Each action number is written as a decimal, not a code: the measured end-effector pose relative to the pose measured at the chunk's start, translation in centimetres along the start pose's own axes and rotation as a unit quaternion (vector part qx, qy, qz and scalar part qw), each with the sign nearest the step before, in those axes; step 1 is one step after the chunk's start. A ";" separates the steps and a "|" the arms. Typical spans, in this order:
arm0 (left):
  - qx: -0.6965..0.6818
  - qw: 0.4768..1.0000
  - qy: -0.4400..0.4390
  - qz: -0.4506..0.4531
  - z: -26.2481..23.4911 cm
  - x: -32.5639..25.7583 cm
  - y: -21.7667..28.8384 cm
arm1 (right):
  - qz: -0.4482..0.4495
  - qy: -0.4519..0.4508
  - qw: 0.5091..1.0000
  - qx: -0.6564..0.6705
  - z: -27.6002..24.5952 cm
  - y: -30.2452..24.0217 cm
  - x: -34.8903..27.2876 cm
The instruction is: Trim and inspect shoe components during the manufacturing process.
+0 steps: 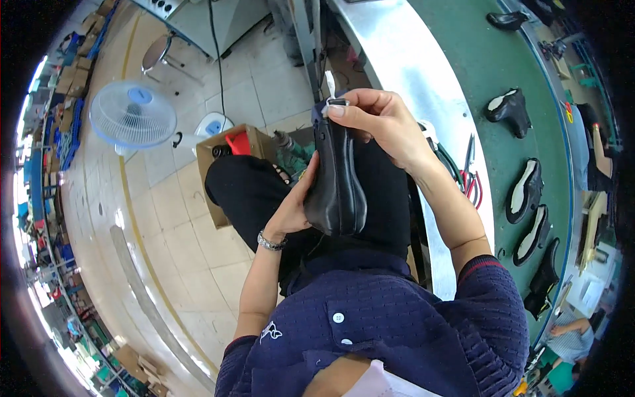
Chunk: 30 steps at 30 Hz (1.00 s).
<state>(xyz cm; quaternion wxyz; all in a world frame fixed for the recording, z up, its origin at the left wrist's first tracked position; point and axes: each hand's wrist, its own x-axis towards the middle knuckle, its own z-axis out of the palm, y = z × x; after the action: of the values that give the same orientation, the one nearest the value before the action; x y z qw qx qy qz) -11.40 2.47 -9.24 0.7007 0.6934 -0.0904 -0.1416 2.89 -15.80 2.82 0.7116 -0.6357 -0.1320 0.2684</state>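
A black leather shoe is held over my lap, its rounded toe toward me and its opening end away. My left hand wraps the near left side of the shoe, fingers partly hidden beneath it. At the far end, my right hand pinches a small dark buckle-like piece between thumb and forefinger. A narrow white strip sticks up just beyond that piece. Whether the strip is fixed to the shoe, I cannot tell.
On my right, a metal ledge carries red-handled scissors and pliers. Several black shoes lie on the green conveyor beyond. A cardboard box and a fan stand at left; people work at far right.
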 end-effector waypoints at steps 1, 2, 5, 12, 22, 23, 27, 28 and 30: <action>-0.019 1.000 0.012 -0.006 0.0 -0.6 -0.3 | -0.002 -0.013 1.000 -0.006 0.3 0.5 0.4; -0.039 0.999 0.023 -0.012 0.0 -1.0 -0.6 | 0.001 -0.018 1.000 -0.004 0.7 0.9 0.4; -0.117 0.992 0.048 -0.018 0.4 -1.9 -1.4 | -0.017 -0.028 0.999 0.008 0.5 1.9 0.9; -0.058 0.977 0.190 -0.076 -2.3 -6.8 -1.8 | -0.045 0.233 0.828 -0.508 -7.8 7.6 -3.7; -0.361 0.855 0.313 -0.200 -6.5 -7.1 2.1 | 0.106 0.255 0.766 -0.581 -13.7 13.7 -9.5; -0.359 0.856 0.303 -0.214 -6.4 -6.4 2.4 | 0.125 0.255 0.807 -0.517 -13.9 13.6 -9.3; -0.325 0.870 0.286 -0.234 -5.4 -3.8 3.9 | 0.195 0.271 0.942 0.035 -11.0 8.8 -7.6; -0.321 0.880 0.260 -0.236 -5.1 -2.8 4.6 | 0.182 0.248 0.949 0.065 -9.9 7.9 -7.2; -0.294 0.896 0.258 -0.210 -4.5 -1.0 5.7 | 0.211 0.121 0.969 0.050 -6.6 3.8 -5.5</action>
<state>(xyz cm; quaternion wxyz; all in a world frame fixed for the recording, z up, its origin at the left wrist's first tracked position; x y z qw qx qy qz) -10.52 7.01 -3.59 0.8251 0.4712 0.2868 -0.1221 1.07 -24.09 -1.06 0.6803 -0.6404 0.1060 0.3403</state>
